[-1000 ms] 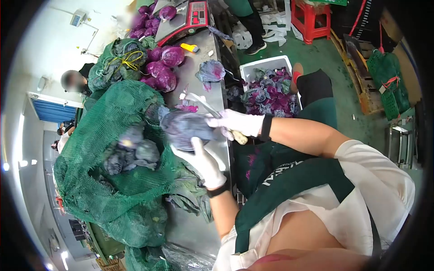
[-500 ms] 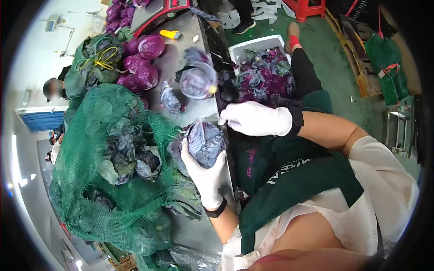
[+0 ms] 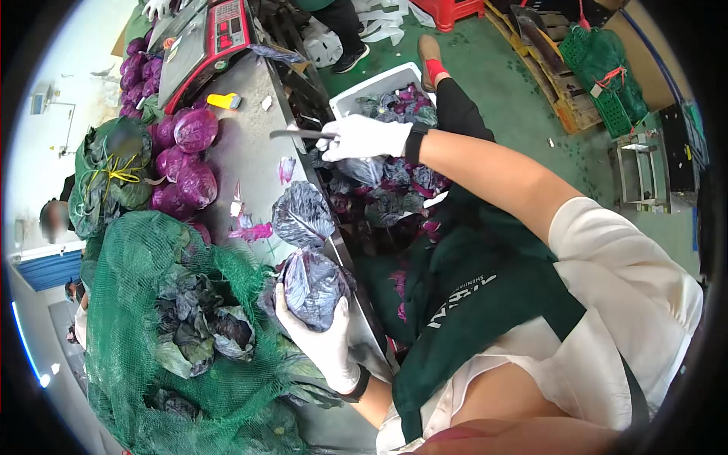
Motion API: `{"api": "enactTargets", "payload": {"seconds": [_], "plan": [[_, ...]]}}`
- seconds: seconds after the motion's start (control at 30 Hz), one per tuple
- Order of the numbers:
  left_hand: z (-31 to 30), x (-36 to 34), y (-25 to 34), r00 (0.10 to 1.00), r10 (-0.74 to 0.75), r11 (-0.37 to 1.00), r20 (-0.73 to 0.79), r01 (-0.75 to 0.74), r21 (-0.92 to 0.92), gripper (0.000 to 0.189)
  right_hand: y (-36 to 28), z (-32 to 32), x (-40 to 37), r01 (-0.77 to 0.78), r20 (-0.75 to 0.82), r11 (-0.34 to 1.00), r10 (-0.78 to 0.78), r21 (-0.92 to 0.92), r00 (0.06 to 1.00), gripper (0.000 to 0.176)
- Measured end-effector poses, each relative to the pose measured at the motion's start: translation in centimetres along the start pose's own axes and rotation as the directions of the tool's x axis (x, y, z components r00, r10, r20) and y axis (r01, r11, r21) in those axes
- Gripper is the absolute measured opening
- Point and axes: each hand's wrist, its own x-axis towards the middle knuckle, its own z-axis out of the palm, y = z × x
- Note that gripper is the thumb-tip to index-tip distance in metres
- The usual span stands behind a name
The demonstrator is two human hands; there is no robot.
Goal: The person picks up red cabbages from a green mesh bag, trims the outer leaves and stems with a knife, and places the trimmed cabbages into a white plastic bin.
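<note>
My left hand (image 3: pixel 318 337), in a white glove, is wrapped round a red cabbage (image 3: pixel 315 284) with dull purple-grey outer leaves, at the metal table's near edge. My right hand (image 3: pixel 371 140), gloved too, is closed on a knife (image 3: pixel 299 134) whose dark blade points left over the table edge. A loose cabbage leaf (image 3: pixel 303 216) lies just beyond the held cabbage. Below my right hand stands a white bin (image 3: pixel 349 100) full of leaves.
Green netting (image 3: pixel 129 303) with unpeeled cabbages spreads at the left. Shiny peeled cabbages (image 3: pixel 196 186) are grouped further up the table (image 3: pixel 246 152), near a yellow cutter (image 3: pixel 224 101) and a red scale (image 3: pixel 227 26). Another person's shoe (image 3: pixel 350 59) shows on the floor.
My right hand has moved up and away from the held cabbage, and its knife now shows. The blurred cabbage piece over the table has gone from there. The view has shifted.
</note>
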Motion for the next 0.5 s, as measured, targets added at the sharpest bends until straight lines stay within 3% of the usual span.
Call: {"api": "enactTargets", "payload": {"seconds": [0.07,0.1,0.13,0.2,0.23,0.27,0.3,0.33,0.37,0.4,0.47,0.5], "plan": [[0.0,0.1,0.1,1.0,-0.015,1.0,0.007,0.015,-0.006,0.091,-1.2,1.0,0.0,0.013,-0.041,0.999,-0.014,-0.03,0.999,0.024],[-0.1,0.0,0.4,0.999,-0.034,0.999,0.012,0.034,-0.009,0.092,-0.9,1.6,0.6,0.089,-0.106,0.99,-0.1,-0.11,0.989,0.022],[-0.1,0.0,0.7,0.999,-0.052,0.999,0.013,0.052,-0.013,0.094,1.4,2.3,2.1,0.48,-0.189,0.785,-0.58,-0.392,0.793,0.019],[-0.3,0.1,1.0,0.998,-0.06,0.998,0.035,0.059,0.013,0.096,-0.7,2.6,0.0,0.491,-0.107,0.868,-0.483,0.073,0.869,0.018],[-0.4,0.0,1.0,0.997,-0.063,0.997,0.051,0.061,0.037,0.099,-4.4,1.9,-2.8,0.347,-0.02,0.902,-0.365,-0.258,0.931,0.016],[-0.4,-0.1,1.0,0.996,-0.076,0.996,0.044,0.074,0.04,0.099,-3.6,2.6,-3.4,0.524,0.018,0.794,-0.546,-0.307,0.838,0.015],[-0.2,-0.1,1.0,0.997,-0.064,0.994,0.04,0.06,0.096,0.101,-3.5,3.6,-4.9,0.548,0.039,0.776,-0.566,-0.312,0.824,0.017],[-0.3,-0.1,0.9,0.998,-0.052,0.986,0.03,0.046,0.157,0.103,-4.1,4.2,-6.7,0.509,0.133,0.746,-0.506,-0.429,0.852,0.018],[-0.3,-0.2,0.8,1.0,-0.007,0.977,0.024,0.002,0.214,0.104,-4.7,5.0,-8.1,0.448,0.172,0.762,-0.418,-0.467,0.892,0.02],[-0.3,-0.3,0.3,1.0,0.006,0.975,0.022,-0.011,0.222,0.104,-5.9,5.7,-9.3,0.421,0.164,0.822,-0.388,-0.382,0.907,0.014],[-0.1,-0.4,0.5,0.999,-0.038,0.979,0.013,0.035,0.202,0.105,-6.8,7.0,-10.2,0.379,0.219,0.822,-0.313,-0.426,0.924,0.014],[-0.1,-0.3,0.5,0.999,-0.036,0.98,0.013,0.033,0.194,0.104,-7.1,7.4,-10.5,0.427,0.23,0.792,-0.36,-0.436,0.904,0.016]]}}
